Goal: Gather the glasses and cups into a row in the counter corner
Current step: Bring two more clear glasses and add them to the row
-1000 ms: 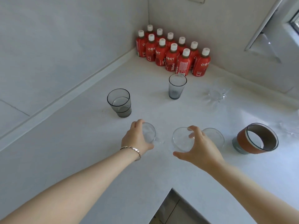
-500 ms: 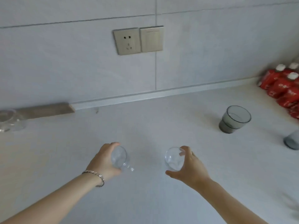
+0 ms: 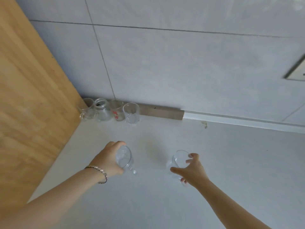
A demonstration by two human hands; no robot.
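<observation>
My left hand [image 3: 108, 161], with a bracelet on its wrist, grips a clear glass cup with a handle [image 3: 125, 158] above the white counter [image 3: 165, 195]. My right hand [image 3: 192, 170] holds a second clear glass [image 3: 179, 160] to its right. Both glasses are tilted and carried in the air. Farther back, a row of clear glassware stands in the corner against the wall: a handled mug [image 3: 86, 111], a jar [image 3: 102, 111], a glass with red print [image 3: 116, 111] and a cut-pattern tumbler [image 3: 131, 113].
A wooden panel [image 3: 33, 96] closes off the counter on the left. Grey tiled wall [image 3: 181, 71] runs behind, with a brown strip [image 3: 160, 113] at its base. A wall plate [image 3: 297, 71] shows at the right edge.
The view has swung left from the red bottles and grey cups to the wooden-panel corner. Both hands have carried their glasses along toward the row.
</observation>
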